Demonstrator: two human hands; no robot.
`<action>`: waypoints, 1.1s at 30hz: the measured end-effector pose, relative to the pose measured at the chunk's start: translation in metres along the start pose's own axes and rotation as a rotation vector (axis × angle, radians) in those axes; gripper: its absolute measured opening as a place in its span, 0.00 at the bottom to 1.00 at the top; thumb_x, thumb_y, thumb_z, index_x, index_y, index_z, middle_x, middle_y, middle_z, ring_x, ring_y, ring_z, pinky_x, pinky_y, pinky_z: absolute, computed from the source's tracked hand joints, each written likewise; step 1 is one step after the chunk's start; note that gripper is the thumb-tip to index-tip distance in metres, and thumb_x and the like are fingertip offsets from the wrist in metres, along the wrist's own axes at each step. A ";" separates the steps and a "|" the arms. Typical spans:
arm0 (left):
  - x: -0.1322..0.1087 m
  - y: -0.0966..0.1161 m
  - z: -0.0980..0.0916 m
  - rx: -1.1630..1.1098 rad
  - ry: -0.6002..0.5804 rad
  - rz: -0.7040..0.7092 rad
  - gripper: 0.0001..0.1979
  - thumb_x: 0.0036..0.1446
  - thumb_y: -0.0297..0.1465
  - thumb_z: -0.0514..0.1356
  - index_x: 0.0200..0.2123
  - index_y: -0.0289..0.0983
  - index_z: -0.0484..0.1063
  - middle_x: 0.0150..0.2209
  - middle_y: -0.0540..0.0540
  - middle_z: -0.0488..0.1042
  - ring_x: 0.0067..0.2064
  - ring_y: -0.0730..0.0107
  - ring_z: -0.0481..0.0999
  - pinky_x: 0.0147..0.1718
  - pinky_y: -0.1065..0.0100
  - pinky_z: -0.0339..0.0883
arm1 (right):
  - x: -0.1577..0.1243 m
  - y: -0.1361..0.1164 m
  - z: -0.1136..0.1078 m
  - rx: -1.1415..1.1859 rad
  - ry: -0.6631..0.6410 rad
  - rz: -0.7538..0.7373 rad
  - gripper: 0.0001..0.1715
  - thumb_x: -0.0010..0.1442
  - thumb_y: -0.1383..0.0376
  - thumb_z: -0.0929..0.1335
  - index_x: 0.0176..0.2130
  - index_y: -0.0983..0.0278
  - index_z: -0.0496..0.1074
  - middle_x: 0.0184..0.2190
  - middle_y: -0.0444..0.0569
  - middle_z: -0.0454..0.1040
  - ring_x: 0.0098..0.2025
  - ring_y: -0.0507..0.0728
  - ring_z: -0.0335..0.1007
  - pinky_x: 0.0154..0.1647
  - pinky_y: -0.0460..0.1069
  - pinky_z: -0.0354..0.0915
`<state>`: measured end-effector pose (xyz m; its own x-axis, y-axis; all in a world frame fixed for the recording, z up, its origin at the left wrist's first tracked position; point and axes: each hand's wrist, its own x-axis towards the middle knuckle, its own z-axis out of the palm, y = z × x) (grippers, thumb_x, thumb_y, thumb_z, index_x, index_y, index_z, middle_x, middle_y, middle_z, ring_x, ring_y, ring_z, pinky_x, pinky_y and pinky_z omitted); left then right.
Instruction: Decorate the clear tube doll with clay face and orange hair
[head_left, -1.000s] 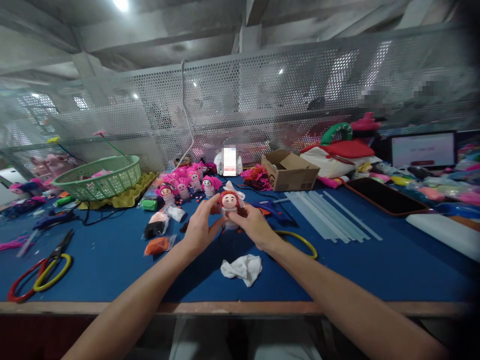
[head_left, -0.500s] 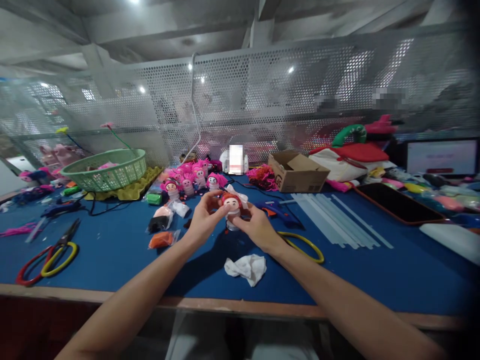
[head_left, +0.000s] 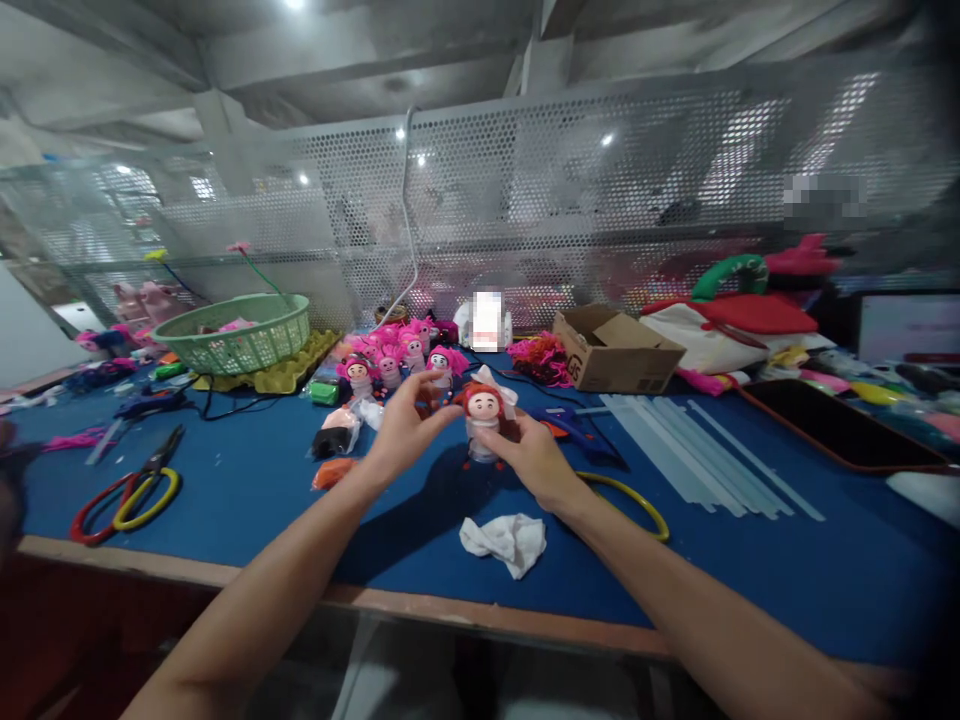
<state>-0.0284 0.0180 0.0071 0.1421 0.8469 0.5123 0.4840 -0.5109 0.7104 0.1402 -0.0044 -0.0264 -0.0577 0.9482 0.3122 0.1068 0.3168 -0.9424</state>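
Note:
A small doll (head_left: 483,408) with red hair, a round face and a pale body stands upright in front of me. My right hand (head_left: 534,458) is closed on its body from the right, thumb across the front. White cloth or tissue (head_left: 504,388) sticks up behind the doll's head, by the right fingers. To the left of the doll, my left hand (head_left: 409,428) is open, thumb and fingers apart, its thumb tip close to the doll's hair. A crumpled white tissue (head_left: 504,542) lies on the blue table (head_left: 420,545) nearer to me.
Pink-haired dolls (head_left: 390,365) cluster behind my left hand, with bagged clay (head_left: 335,432) beside them. Scissors (head_left: 131,492) lie left, near a green basket (head_left: 240,338). To the right are a blue glue gun (head_left: 589,440), glue sticks (head_left: 694,455), a cardboard box (head_left: 622,350) and a phone (head_left: 840,425).
My left hand has come off the doll and opened to its left. The right hand keeps its hold. The whole view has shifted, so the table's things appear farther right.

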 end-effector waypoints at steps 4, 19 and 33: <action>0.022 -0.016 -0.056 0.838 0.122 -0.184 0.18 0.51 0.38 0.54 0.41 0.32 0.69 0.44 0.34 0.68 0.48 0.52 0.65 0.46 0.56 0.58 | 0.001 0.002 -0.002 -0.014 0.013 0.018 0.24 0.46 0.58 0.69 0.41 0.69 0.69 0.36 0.54 0.75 0.37 0.59 0.71 0.40 0.54 0.65; 0.035 -0.071 -0.062 0.955 -0.239 -0.512 0.21 0.50 0.44 0.49 0.29 0.35 0.74 0.32 0.39 0.76 0.37 0.58 0.74 0.32 0.68 0.63 | 0.001 0.009 0.007 -0.101 -0.091 -0.002 0.26 0.46 0.63 0.68 0.45 0.68 0.66 0.43 0.54 0.73 0.43 0.58 0.70 0.47 0.53 0.63; 0.032 -0.076 -0.067 0.990 -0.363 -0.529 0.26 0.47 0.50 0.50 0.33 0.34 0.72 0.35 0.37 0.75 0.39 0.56 0.74 0.34 0.67 0.64 | 0.015 0.029 0.017 -0.212 -0.053 0.025 0.24 0.46 0.62 0.68 0.44 0.67 0.68 0.40 0.51 0.74 0.41 0.57 0.70 0.44 0.53 0.64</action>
<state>-0.1189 0.0738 0.0017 -0.1169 0.9930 -0.0145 0.9927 0.1172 0.0274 0.1260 0.0183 -0.0515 -0.1039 0.9552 0.2770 0.3151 0.2958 -0.9018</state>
